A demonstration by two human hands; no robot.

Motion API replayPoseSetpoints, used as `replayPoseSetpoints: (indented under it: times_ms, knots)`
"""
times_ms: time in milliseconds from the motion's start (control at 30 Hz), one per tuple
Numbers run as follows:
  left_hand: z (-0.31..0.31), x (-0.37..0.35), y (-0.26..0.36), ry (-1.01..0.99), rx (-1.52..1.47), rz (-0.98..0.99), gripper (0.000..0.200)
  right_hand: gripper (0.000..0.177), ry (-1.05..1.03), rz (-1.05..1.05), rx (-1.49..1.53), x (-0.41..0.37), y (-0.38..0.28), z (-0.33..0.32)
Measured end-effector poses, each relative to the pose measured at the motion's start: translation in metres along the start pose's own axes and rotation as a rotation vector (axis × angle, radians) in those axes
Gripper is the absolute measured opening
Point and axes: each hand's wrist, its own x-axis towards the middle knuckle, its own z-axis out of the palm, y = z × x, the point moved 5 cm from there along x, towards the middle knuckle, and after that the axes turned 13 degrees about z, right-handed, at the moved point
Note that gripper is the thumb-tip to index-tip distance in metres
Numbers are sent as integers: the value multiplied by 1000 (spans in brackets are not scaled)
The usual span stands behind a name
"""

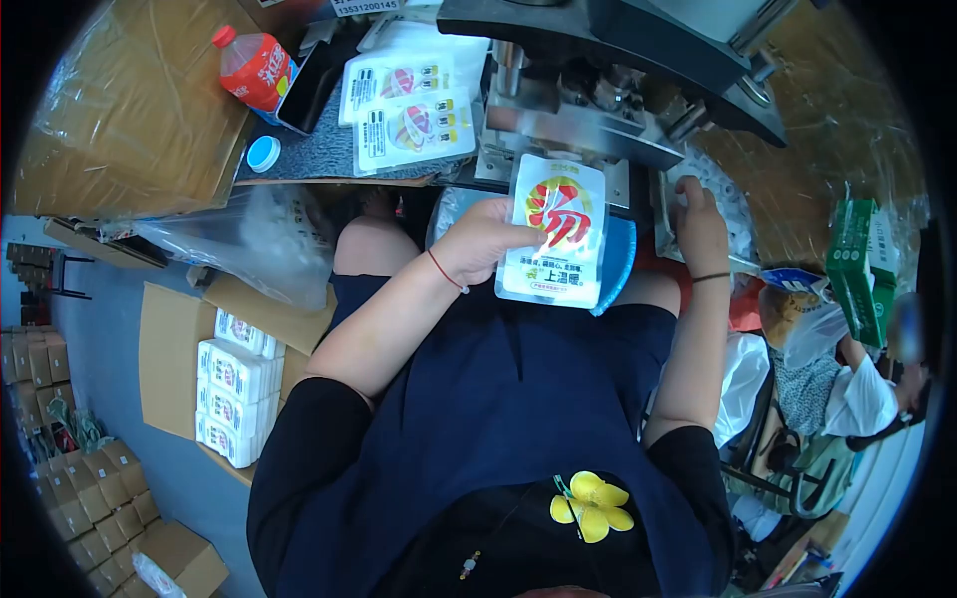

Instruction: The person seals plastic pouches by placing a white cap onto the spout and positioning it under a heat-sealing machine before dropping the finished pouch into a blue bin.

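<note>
My left hand [485, 242] grips a white food pouch [554, 232] with red print, holding it upright by its left edge just below the metal machine [608, 75]. A red cord circles that wrist. My right hand [701, 221] rests at the machine's right side on a bag of small white items [726, 194]; its fingers curl over them. A blue basket [620, 261] sits on my lap behind the pouch.
Finished pouches [414, 125] lie stacked on the table top left of the machine, near a red drink bottle [254, 70] and its blue cap [263, 153]. An open carton [234, 384] of packed pouches stands on the floor left. Another person [857, 384] sits at right.
</note>
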Motion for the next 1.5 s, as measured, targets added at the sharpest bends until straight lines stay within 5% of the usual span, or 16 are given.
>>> replayPoseSetpoints:
  times_ms: [100,133,167,233,367,433,467,567,700,767,900,1000,1133,1233,1367,1500]
  knots:
    - [-11,3,5,132,226,324,40,34,47,19,62,-1,9,4]
    - [-27,0,30,270,925,501,48,36,62,17,106,-2,10,3]
    - [-38,-4,49,410,988,693,57,37,74,16,149,-3,11,2]
    - [-31,-21,108,688,1770,1224,60,42,63,14,236,-1,20,1]
    - [-82,-25,90,293,2291,860,46,38,148,-24,228,-9,22,-23]
    - [-84,-40,88,152,2128,834,38,36,314,-7,293,-23,18,-42]
    - [-84,-47,89,330,1982,763,24,32,310,56,424,-28,18,-47]
    - [-87,-55,82,341,764,661,22,29,291,68,677,-40,-1,-41]
    - [-31,-52,60,166,718,414,22,30,-203,-186,602,-59,-86,-26]
    - [-23,-44,45,120,820,407,19,23,-263,-280,693,-62,-114,-44]
    - [11,-41,22,29,892,303,28,18,-94,-271,855,-50,-136,-69]
    - [23,-39,1,-76,547,191,32,20,-60,-393,640,-48,-145,-69]
    - [38,-46,-23,-184,156,14,31,27,-289,-374,584,-46,-120,-53]
    - [44,-47,-33,-270,175,-55,28,30,-320,-377,581,-47,-114,-58]
    - [25,-35,-34,-156,103,-46,31,27,32,-108,21,-4,-42,-45]
    - [8,-10,-9,-49,80,58,31,28,-54,-170,10,7,-7,-8]
